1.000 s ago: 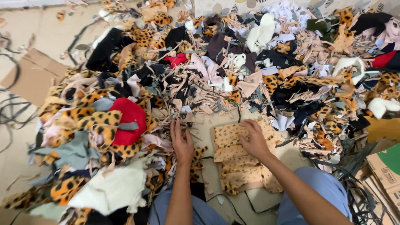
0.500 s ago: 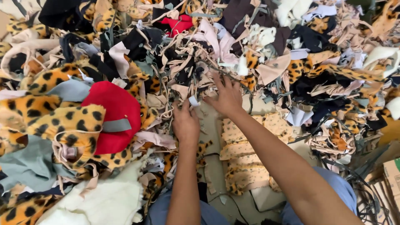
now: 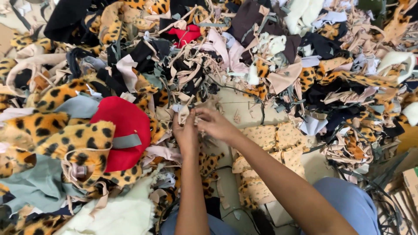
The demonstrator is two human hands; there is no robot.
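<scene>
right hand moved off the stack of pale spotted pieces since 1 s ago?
Yes. The right hand has left the stack of pale spotted pieces, moving up and left to meet the left hand at the scrap pile.

fingertips of both hands (image 3: 198, 128) hidden among beige scraps (image 3: 183, 114).

both hands (image 3: 202, 128) now together on beige scrap (image 3: 185, 112)

A small beige fabric scrap (image 3: 186, 114), limp and crumpled, sits pinched between the left hand (image 3: 186, 134) and right hand (image 3: 216, 125) at the edge of the heaped offcuts.
</scene>
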